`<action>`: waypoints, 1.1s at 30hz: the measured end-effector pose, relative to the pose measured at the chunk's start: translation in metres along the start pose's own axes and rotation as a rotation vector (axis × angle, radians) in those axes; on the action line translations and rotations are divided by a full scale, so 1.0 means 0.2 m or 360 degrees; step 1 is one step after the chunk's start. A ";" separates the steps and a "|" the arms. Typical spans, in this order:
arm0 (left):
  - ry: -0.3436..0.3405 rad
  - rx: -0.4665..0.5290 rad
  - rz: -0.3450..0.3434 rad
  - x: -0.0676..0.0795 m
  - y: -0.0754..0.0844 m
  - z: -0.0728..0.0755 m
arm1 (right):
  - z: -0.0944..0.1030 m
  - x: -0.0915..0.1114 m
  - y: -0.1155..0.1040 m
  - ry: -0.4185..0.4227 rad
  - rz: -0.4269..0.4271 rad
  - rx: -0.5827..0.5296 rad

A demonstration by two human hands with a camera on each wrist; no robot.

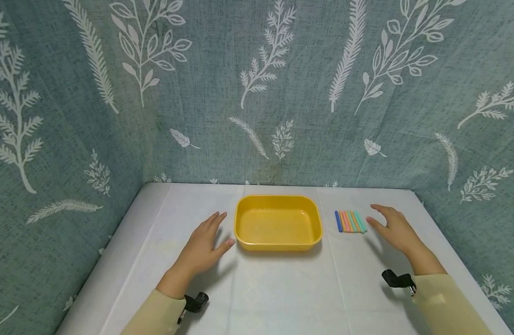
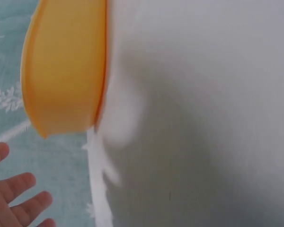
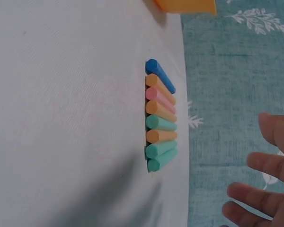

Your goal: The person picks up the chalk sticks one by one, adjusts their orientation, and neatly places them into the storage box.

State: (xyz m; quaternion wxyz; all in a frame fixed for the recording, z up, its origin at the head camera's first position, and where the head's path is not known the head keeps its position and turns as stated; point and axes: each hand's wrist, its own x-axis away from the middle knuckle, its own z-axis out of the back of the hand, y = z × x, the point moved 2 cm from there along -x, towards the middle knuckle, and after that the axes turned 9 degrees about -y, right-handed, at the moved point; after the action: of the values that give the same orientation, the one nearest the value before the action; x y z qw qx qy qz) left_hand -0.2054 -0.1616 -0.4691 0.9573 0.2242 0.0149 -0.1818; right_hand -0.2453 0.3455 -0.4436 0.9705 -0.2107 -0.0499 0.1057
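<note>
Hands: the left hand (image 1: 204,244) hovers just left of the yellow tray (image 1: 278,242), fingers straight and spread, holding nothing; its thumb tip comes near the tray's front left corner, and whether it touches cannot be told. The right hand (image 1: 393,228) hovers just right of the row of sticks (image 1: 351,221), fingers loosely extended, also holding nothing; its thumb tip is close to the nearest teal stick.

Sticks: eight short round sticks, lying side by side and touching, on the desk (image 1: 282,288) between tray and right hand. Order from the tray side, as the right wrist view shows: blue (image 3: 160,75), orange, pink, orange, teal, orange, teal, teal (image 3: 161,160).

Tray: shallow, rectangular with rounded corners, nothing in it, at the centre of the desk, well apart from the sticks.

Surroundings: white cloth on the desk; teal fabric with white leaf print on three sides.

Risks, as judged:
- The sticks are round and loose. A sideways brush from the right hand would likely roll them apart or toward the tray.
- Packed tight, one stick is hard to pinch alone; neighbours may lift or scatter.
- The tray looks light; a nudge from the left hand could slide it on the smooth cloth.
- The desk's right edge is near the right hand; a stick knocked that way could roll off.
</note>
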 end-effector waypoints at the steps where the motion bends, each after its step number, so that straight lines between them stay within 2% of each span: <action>1: 0.0004 0.0015 -0.0003 -0.01 0.01 -0.01 | 0.00 0.00 0.00 -0.0008 -0.0005 -0.0015; 10: 0.0012 0.0212 -0.0008 -0.04 0.04 -0.05 | -0.01 -0.07 -0.01 -0.0126 -0.0063 -0.0136; 22: -0.0035 0.0503 0.0096 -0.10 0.09 -0.11 | -0.04 -0.15 0.03 -0.0166 -0.0126 -0.0202; 27: -0.0033 0.0673 0.0130 -0.12 0.10 -0.15 | -0.04 -0.18 0.04 -0.0174 -0.0128 -0.0195; 33: -0.0052 0.0832 0.0183 -0.13 0.10 -0.20 | -0.06 -0.21 0.05 -0.0257 -0.0168 -0.0192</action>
State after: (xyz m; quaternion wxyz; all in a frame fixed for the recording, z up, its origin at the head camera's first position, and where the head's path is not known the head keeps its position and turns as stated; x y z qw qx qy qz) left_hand -0.2210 -0.1184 -0.4946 0.8758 0.4613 -0.0608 -0.1283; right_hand -0.2873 0.3402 -0.4614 0.9531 -0.2565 -0.1454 0.0679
